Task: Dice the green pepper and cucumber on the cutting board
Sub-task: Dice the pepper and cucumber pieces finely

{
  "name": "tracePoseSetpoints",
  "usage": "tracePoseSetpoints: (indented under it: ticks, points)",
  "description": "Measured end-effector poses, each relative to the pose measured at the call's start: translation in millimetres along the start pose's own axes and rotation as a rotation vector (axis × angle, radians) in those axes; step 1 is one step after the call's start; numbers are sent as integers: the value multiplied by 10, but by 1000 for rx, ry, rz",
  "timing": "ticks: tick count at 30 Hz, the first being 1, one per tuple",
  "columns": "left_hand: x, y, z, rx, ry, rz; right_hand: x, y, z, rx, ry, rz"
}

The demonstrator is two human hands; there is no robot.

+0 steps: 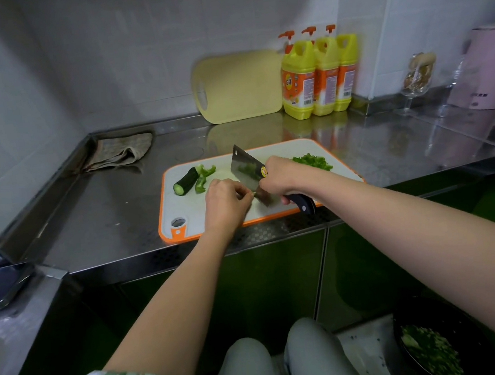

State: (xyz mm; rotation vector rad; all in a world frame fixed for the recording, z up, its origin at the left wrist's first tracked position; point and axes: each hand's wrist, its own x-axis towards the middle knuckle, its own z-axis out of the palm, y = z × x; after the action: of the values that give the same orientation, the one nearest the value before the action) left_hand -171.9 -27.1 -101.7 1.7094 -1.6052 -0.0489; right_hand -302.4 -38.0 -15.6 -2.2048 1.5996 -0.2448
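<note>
A white cutting board [312, 148] with an orange rim lies on the steel counter. At its far left lie a dark cucumber piece [185, 180] and green pepper strips [204, 175]. A heap of diced green pepper [313, 162] sits at the board's far right. My right hand [281, 175] grips a cleaver [246, 169] by its black handle, blade over the board's middle. My left hand [226, 201] has curled fingers pressed against the blade's side; what lies under them is hidden.
A yellow cutting board [238, 87] leans on the back wall beside three yellow detergent bottles [318, 74]. A crumpled cloth [119, 152] lies at the back left. A glass [417, 80] and a pink appliance [485, 67] stand at right. A black bowl [437, 347] with green bits sits on the floor.
</note>
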Motion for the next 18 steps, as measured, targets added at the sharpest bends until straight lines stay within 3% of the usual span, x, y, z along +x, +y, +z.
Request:
tracePoseSetpoints:
  ticks: [4,12,18]
  points:
    - [-11,23,-11,18,19,0,23,-17,94,17,32,-9]
    - [-8,44,-26,27,17,-2,-46,-8,-6,-84,-56,-15]
    - [-7,50,-46,25,-12,14,52,76,115,15,52,-21]
